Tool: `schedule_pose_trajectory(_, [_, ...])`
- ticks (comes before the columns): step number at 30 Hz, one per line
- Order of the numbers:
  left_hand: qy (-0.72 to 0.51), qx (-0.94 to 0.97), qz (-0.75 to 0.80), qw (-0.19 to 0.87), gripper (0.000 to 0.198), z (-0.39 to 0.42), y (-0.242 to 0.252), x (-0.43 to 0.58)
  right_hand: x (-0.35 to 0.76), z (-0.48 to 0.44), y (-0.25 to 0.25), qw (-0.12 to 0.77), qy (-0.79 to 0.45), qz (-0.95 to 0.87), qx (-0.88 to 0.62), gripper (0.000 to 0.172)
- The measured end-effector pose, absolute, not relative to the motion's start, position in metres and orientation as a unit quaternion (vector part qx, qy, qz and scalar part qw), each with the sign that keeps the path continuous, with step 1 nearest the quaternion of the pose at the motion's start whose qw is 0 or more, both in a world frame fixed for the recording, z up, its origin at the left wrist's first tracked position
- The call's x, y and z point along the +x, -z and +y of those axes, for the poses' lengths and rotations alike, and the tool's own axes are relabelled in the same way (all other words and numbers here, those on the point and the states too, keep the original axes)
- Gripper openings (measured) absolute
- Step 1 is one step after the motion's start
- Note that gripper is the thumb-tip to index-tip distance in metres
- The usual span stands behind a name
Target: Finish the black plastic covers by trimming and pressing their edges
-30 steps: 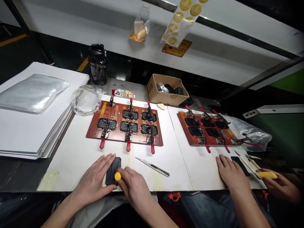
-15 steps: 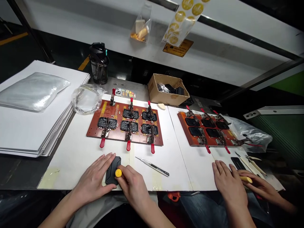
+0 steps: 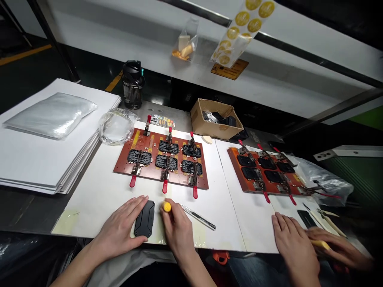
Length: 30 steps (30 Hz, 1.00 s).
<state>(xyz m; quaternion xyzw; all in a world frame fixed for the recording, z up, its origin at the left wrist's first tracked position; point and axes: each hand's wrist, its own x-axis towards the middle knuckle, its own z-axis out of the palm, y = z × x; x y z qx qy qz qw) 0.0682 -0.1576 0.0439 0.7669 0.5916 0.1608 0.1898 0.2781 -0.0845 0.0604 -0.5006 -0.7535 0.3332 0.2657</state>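
A flat black rectangular part (image 3: pixel 145 219) lies on the white table sheet near the front edge. My left hand (image 3: pixel 119 225) rests along its left side, fingers stretched out and thumb at its lower edge. To the right of the part, my right hand (image 3: pixel 179 229) is closed around a yellow-handled tool (image 3: pixel 166 206); the tool's tip is hidden. Between the hand and the part there is a small gap. A slim silver and black knife (image 3: pixel 200 217) lies just right of my right hand. Behind them sits a red-brown fixture board (image 3: pixel 149 143) with black parts under red-handled clamps.
A second fixture (image 3: pixel 239 179) stands at right, with a co-worker's hands (image 3: pixel 295 243) before it. Stacked white sheets (image 3: pixel 44 159) with a plastic bag, a cable coil (image 3: pixel 116 126), a dark jug (image 3: pixel 132 89) and a cardboard box (image 3: pixel 217 129) surround the board.
My right hand has moved right with the yellow-handled tool, off the black part. My left hand stays beside the part. The whole view has shifted slightly.
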Motion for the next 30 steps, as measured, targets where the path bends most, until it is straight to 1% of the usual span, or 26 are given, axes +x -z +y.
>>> schedule_pose_trajectory(3, [-0.162, 0.769, 0.588, 0.19, 0.103, -0.157, -0.044, 0.069, 0.28, -0.092, -0.059, 0.267, -0.397, -0.729, -0.49, 0.022])
schedule_pose_trajectory(6, [-0.161, 0.766, 0.594, 0.185, 0.101, -0.156, -0.043, 0.069, 0.284, -0.108, -0.06, 0.219, -0.434, -0.735, -0.472, 0.018])
schedule_pose_trajectory(10, [-0.152, 0.767, 0.594, 0.189, 0.102, -0.156, -0.041, 0.069, 0.289, -0.122, -0.061, 0.18, -0.469, -0.741, -0.446, 0.02])
schedule_pose_trajectory(12, [-0.152, 0.768, 0.593, 0.189, 0.1, -0.157, -0.041, 0.069, 0.285, -0.116, -0.061, 0.182, -0.464, -0.742, -0.448, 0.021])
schedule_pose_trajectory(16, [-0.157, 0.767, 0.595, 0.182, 0.097, -0.157, -0.041, 0.068, 0.274, -0.1, -0.064, 0.21, -0.418, -0.75, -0.467, 0.018])
schedule_pose_trajectory(19, [-0.158, 0.768, 0.594, 0.177, 0.098, -0.156, -0.041, 0.068, 0.278, -0.105, -0.071, 0.164, -0.434, -0.768, -0.441, 0.023])
schedule_pose_trajectory(22, [-0.159, 0.773, 0.589, 0.174, 0.099, -0.157, -0.041, 0.069, 0.281, -0.111, -0.076, 0.11, -0.455, -0.771, -0.432, 0.022])
schedule_pose_trajectory(23, [-0.16, 0.774, 0.588, 0.172, 0.099, -0.157, -0.041, 0.07, 0.28, -0.11, -0.076, 0.113, -0.448, -0.771, -0.439, 0.022])
schedule_pose_trajectory(25, [-0.161, 0.772, 0.59, 0.171, 0.097, -0.157, -0.041, 0.07, 0.275, -0.105, -0.074, 0.145, -0.424, -0.768, -0.458, 0.021])
schedule_pose_trajectory(27, [-0.155, 0.767, 0.597, 0.176, 0.096, -0.157, -0.042, 0.071, 0.273, -0.102, -0.074, 0.166, -0.41, -0.767, -0.466, 0.024])
schedule_pose_trajectory(28, [-0.152, 0.766, 0.598, 0.179, 0.095, -0.157, -0.042, 0.071, 0.274, -0.102, -0.076, 0.157, -0.415, -0.769, -0.46, 0.025])
schedule_pose_trajectory(30, [-0.146, 0.767, 0.597, 0.185, 0.096, -0.157, -0.043, 0.07, 0.28, -0.103, -0.083, 0.103, -0.441, -0.777, -0.438, 0.023])
